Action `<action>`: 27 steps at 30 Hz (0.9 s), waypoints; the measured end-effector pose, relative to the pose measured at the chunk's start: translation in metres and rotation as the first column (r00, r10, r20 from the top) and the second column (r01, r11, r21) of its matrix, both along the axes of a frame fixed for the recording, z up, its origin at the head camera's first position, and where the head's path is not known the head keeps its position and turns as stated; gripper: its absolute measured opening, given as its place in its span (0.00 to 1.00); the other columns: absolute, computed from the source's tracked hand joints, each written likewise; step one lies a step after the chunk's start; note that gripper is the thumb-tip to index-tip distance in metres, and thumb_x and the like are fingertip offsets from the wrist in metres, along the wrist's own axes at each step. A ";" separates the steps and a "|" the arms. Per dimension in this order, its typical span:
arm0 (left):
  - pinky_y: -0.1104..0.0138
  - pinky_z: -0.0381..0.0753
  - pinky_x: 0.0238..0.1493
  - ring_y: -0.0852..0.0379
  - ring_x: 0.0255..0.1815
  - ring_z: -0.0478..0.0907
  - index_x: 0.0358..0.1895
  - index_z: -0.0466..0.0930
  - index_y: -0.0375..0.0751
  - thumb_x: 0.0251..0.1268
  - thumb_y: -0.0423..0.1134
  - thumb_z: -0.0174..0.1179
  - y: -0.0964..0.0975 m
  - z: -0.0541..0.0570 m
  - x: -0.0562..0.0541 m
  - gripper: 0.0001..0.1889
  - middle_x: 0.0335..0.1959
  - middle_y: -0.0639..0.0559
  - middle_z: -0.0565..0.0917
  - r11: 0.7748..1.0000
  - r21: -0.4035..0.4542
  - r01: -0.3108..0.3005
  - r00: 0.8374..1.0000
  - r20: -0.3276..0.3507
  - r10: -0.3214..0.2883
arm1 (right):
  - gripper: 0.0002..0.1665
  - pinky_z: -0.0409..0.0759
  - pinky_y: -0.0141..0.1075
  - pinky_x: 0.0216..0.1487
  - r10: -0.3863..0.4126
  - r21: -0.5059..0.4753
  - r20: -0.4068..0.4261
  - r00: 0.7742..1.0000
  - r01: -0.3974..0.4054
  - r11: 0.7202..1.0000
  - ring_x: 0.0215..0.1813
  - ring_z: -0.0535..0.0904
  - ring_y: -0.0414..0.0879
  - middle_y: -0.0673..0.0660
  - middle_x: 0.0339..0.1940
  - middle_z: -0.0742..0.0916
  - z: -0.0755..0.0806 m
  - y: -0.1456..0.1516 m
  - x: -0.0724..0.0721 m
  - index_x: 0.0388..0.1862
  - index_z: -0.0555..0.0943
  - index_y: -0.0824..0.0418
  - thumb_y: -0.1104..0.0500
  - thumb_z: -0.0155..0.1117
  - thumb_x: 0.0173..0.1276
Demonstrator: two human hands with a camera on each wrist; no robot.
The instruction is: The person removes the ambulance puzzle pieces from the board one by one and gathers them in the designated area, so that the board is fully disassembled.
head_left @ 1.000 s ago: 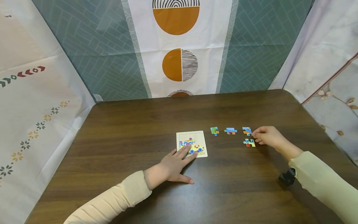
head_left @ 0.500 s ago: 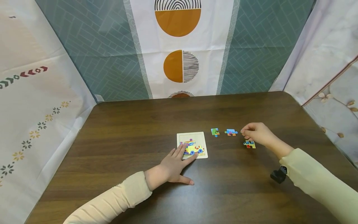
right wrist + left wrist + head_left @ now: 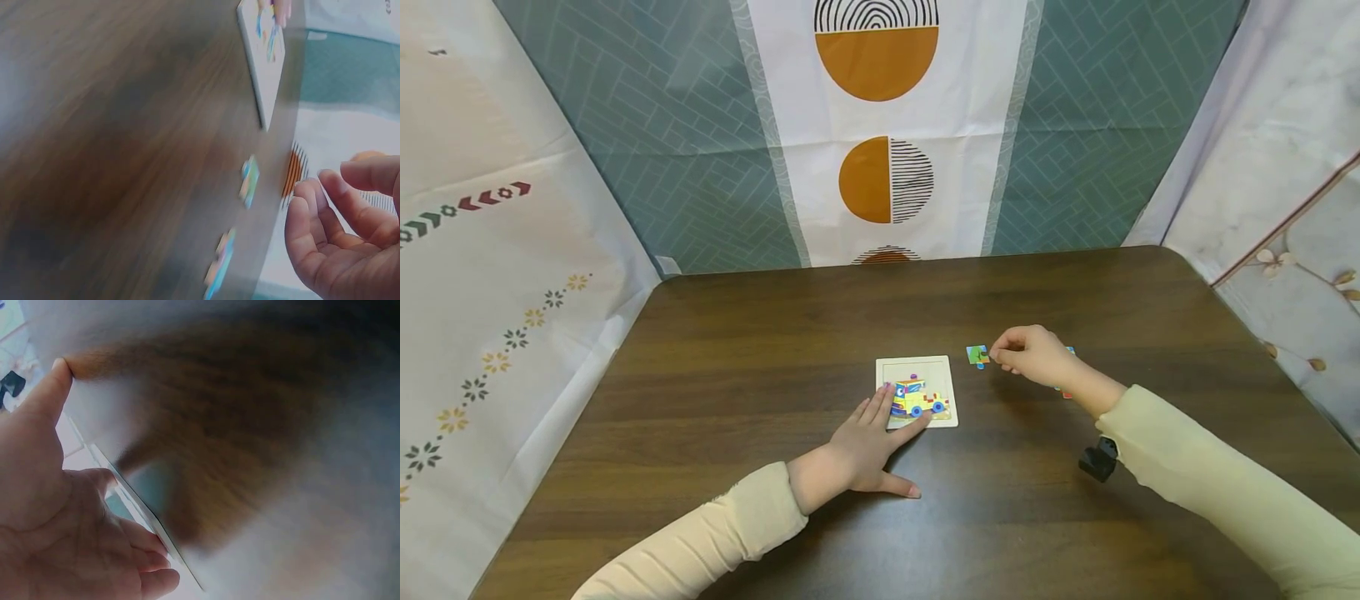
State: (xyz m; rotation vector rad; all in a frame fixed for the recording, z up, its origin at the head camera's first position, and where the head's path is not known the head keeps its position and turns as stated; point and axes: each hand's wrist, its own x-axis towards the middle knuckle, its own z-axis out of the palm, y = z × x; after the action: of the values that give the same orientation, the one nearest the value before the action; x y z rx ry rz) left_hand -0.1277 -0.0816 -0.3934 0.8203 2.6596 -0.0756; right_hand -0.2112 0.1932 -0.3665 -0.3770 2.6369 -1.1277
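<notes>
A small wooden jigsaw board with a pale frame and a partly assembled yellow vehicle picture lies mid-table. My left hand has its fingers spread, the fingertips resting on the board's lower left and the thumb out on the table. Just right of the board is a green and blue puzzle piece. Close beside it hovers my right hand, thumb and fingers bent with a gap and nothing between them in the right wrist view. Below that hand shows a blue and pink puzzle piece, hidden by the hand in the head view.
Behind the right hand peek the edges of two more pieces, an upper puzzle piece and a lower puzzle piece. The brown wooden table is bordered by hanging patterned cloths at the back and sides.
My right hand has moved left from the far-right pieces, past the blue and pink piece, toward the green one. The left hand stays on the board.
</notes>
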 end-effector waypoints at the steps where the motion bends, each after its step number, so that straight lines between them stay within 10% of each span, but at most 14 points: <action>1: 0.56 0.48 0.75 0.42 0.78 0.39 0.76 0.46 0.65 0.51 0.75 0.54 0.000 0.000 0.000 0.49 0.77 0.34 0.41 1.000 -0.001 0.000 1.000 0.002 0.000 | 0.13 0.75 0.34 0.34 0.002 -0.003 -0.002 1.000 -0.002 1.000 0.32 0.76 0.45 0.62 0.31 0.84 0.000 -0.004 -0.001 0.42 0.81 0.70 0.60 0.58 0.68; 27: 0.55 0.44 0.76 0.44 0.78 0.35 0.76 0.43 0.66 0.51 0.77 0.51 0.000 -0.004 -0.002 0.49 0.77 0.36 0.38 1.000 -0.031 -0.005 1.000 0.019 0.006 | 0.13 0.79 0.48 0.51 0.152 0.042 -0.028 0.988 -0.151 0.988 0.48 0.81 0.55 0.62 0.44 0.86 -0.022 -0.081 -0.006 0.46 0.82 0.68 0.61 0.58 0.68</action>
State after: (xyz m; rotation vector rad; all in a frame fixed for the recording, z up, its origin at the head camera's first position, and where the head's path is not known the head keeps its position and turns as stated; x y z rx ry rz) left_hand -0.1295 -0.0818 -0.3976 0.8002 2.6365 -0.1066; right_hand -0.2170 0.1121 -0.3888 -0.5803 2.6017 -1.0286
